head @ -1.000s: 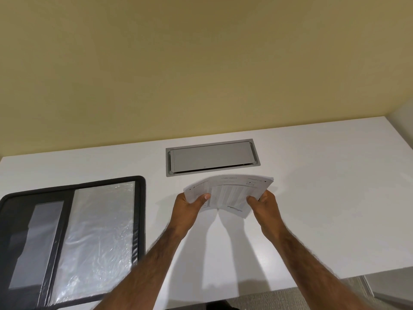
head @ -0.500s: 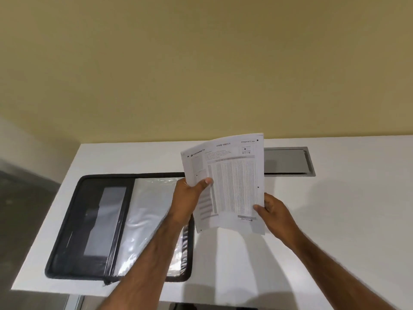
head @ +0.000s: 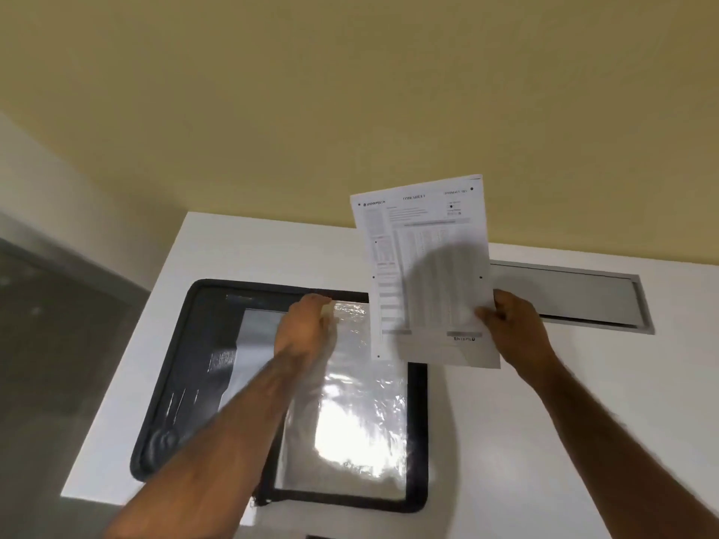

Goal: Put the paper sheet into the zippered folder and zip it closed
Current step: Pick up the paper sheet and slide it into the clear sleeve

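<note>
The right hand (head: 505,324) pinches the paper sheet (head: 428,266) upright at its lower right edge, above the desk (head: 505,422). At its eight o'clock, the left hand (head: 307,328) pinches the plastic sleeve (head: 362,422) of the open folder (head: 175,383). Loading is underway; next, open the sleeve and slide the sheet in.

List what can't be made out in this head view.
- Paper sheet: print too small and blurred to read.
- Left hand fingers: motion blur hides whether they grip the clear plastic sleeve.
- Zippered folder: zipper pull not discernible; near edge hidden by the left forearm.
</note>
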